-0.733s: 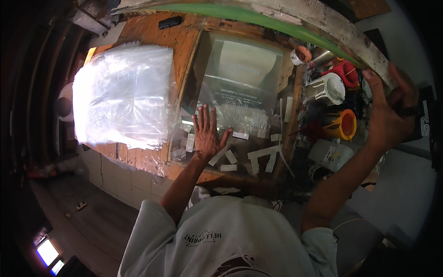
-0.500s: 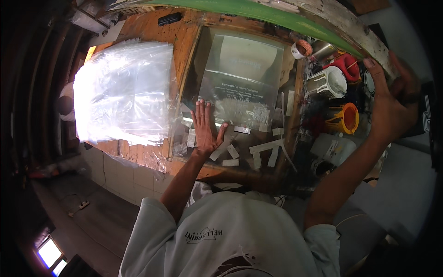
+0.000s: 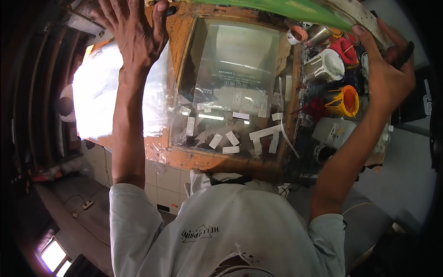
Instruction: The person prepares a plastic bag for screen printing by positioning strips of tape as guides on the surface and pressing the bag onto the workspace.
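Note:
My right hand is closed round the right end of a screen printing frame. The frame has green mesh and is tilted up along the far side. A small dark thing by those fingers cannot be made out. My left hand is raised at the far left with fingers apart, nothing visible in it; its fingertips are partly cut off by the picture's edge. Between my arms, a clear plastic bag with pale print lies flat on the glass worktop.
A stack of clear plastic bags lies on the left, partly behind my left forearm. Pale tape strips are scattered over the glass. On the right stand a white-smeared can, an orange-yellow paint pot and a tape roll.
My left hand has lifted off the printed bag and moved far left, above the bag stack. My right hand still grips the frame. The view has shifted slightly.

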